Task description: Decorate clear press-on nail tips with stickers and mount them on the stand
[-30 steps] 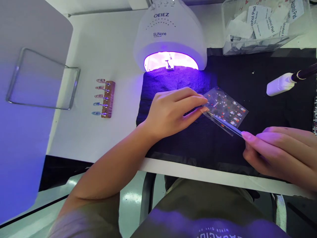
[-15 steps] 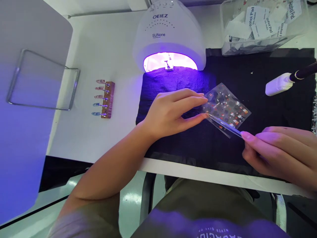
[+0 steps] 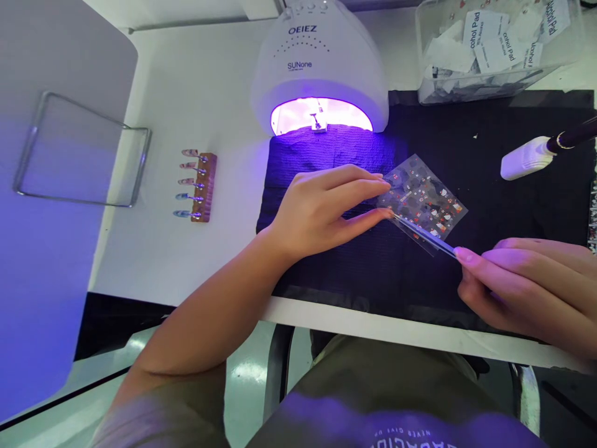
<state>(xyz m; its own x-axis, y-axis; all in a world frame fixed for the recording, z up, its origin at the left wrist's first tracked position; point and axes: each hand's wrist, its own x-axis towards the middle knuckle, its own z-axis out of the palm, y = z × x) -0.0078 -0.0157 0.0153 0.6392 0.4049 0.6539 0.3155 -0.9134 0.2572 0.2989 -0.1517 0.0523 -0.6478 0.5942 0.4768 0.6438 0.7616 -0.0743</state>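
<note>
Head view: left hand (image 3: pixel 326 208) in a loose grip, fingertips steadying the sticker sheet (image 3: pixel 422 205) on the black mat (image 3: pixel 489 211) near the desk (image 3: pixel 186 124) front edge; right hand (image 3: pixel 527 292) grip narrow on tweezers (image 3: pixel 424 235), tips low at the sheet's corner.

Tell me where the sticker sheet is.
In the head view, the sticker sheet lies on the black mat right of centre, at the left hand's fingertips, the right hand's tweezers along its lower edge.
</note>
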